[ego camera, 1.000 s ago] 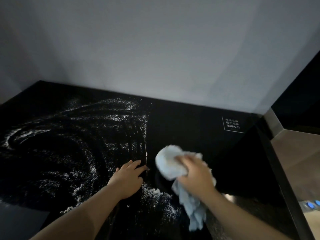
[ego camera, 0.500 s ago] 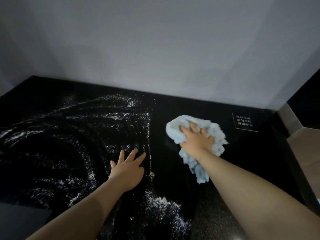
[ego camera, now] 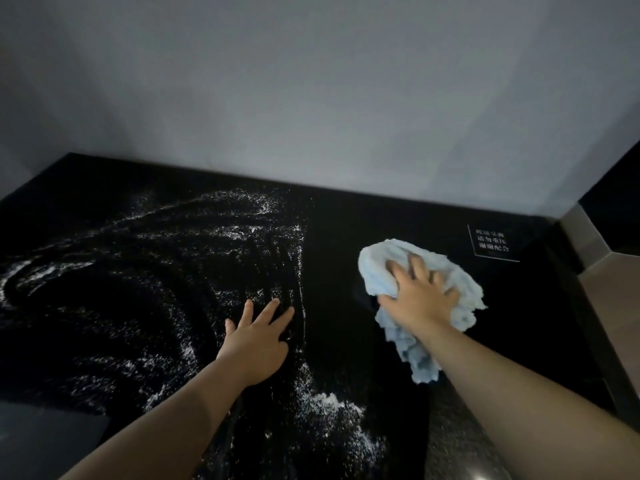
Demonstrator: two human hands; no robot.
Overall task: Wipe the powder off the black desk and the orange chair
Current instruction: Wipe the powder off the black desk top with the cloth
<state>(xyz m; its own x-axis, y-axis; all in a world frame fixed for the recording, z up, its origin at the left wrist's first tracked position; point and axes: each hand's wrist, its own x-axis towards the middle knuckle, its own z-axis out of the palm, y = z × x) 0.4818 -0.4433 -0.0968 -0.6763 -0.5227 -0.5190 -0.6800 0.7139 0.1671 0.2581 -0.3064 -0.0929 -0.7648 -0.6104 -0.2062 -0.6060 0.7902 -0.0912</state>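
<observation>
Half a second ago the blue cloth (ego camera: 379, 268) was nearer the middle of the black desk (ego camera: 346, 237); now it sits a little more to the right, closer to the small white sign (ego camera: 491, 242) printed on the desk top. A second ago it was lower down, close to the person. The left hand (ego camera: 258, 336) has stayed in almost the same spot.

The right hand (ego camera: 420, 297) lies on top of the cloth with its fingers spread wide and pushing down – not curled around it. The arm reaches out long. A floppy end of the cloth trails back beside the wrist. The left hand lies flat on the desk, fingers straight and a bit apart, holding nothing. Its fingertips touch the edge of the white powder (ego camera: 242, 237).

The powder covers the left half of the desk in swirls and lines, and a thicker patch (ego camera: 325, 401) lies near the front, between the two arms. The desk under and around the cloth looks dark and clean. A plain grey wall (ego camera: 311, 98) stands behind the desk – a brown ledge (ego camera: 609, 306) runs along the right side
</observation>
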